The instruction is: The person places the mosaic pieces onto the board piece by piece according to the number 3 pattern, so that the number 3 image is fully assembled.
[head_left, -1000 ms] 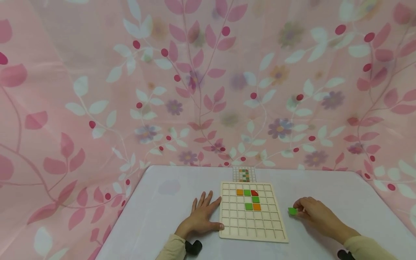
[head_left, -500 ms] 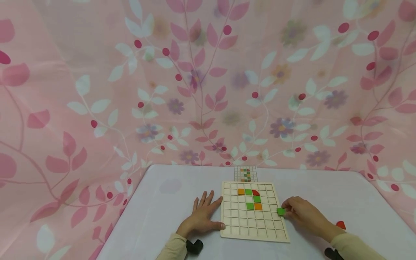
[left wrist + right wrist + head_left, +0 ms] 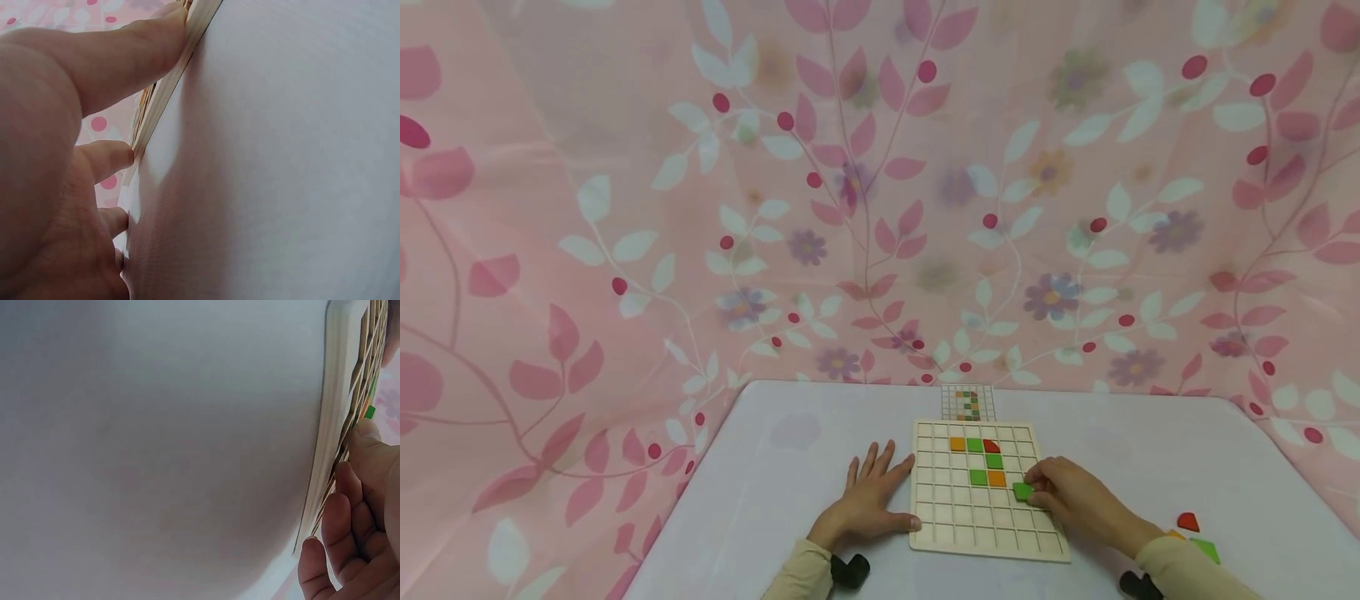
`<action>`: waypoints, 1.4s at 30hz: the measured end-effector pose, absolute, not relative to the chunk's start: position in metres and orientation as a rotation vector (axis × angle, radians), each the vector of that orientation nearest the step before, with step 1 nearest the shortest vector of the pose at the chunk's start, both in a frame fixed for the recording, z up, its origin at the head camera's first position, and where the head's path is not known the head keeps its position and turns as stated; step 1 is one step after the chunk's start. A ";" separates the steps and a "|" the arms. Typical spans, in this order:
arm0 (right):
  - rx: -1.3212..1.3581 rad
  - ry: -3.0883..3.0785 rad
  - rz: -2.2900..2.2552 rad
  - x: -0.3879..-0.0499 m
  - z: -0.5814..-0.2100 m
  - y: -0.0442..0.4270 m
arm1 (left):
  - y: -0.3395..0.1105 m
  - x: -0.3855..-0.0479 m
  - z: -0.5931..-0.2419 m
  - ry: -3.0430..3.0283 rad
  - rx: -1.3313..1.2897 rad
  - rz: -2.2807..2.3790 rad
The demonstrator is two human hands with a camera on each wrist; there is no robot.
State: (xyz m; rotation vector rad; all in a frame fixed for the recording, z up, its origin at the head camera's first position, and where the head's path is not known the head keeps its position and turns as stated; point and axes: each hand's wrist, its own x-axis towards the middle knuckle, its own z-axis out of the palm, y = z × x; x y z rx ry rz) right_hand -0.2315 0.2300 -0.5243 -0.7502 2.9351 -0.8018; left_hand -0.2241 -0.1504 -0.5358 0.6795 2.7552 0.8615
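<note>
A wooden grid board (image 3: 951,533) lies on the white table, with green, orange and red tiles set in its upper squares. One orange tile (image 3: 996,478) sits in the third row of tiles, beside a green one (image 3: 978,477). My right hand (image 3: 1086,504) pinches a green square tile (image 3: 1022,492) between thumb and fingers, over the board's right side. In the right wrist view only the edge of that green tile (image 3: 370,412) shows past the thumb. My left hand (image 3: 868,502) is spread flat, its thumb and forefinger touching the board's left edge (image 3: 159,106).
A small printed grid card (image 3: 967,402) with a coloured pattern lies behind the board. Loose pieces lie near the right forearm: a red one (image 3: 1188,522), a green one (image 3: 1206,550) and a partly covered orange one (image 3: 1176,534). A pink floral curtain (image 3: 880,208) hangs behind the table.
My right hand has carried the green tile leftward from beside the board to over its right squares. Loose pieces by the right forearm have come into view. The left hand has stayed put.
</note>
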 end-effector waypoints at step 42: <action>-0.948 2.770 -0.947 -0.234 -0.515 0.202 | -0.151 -0.227 -0.541 2.759 0.679 0.860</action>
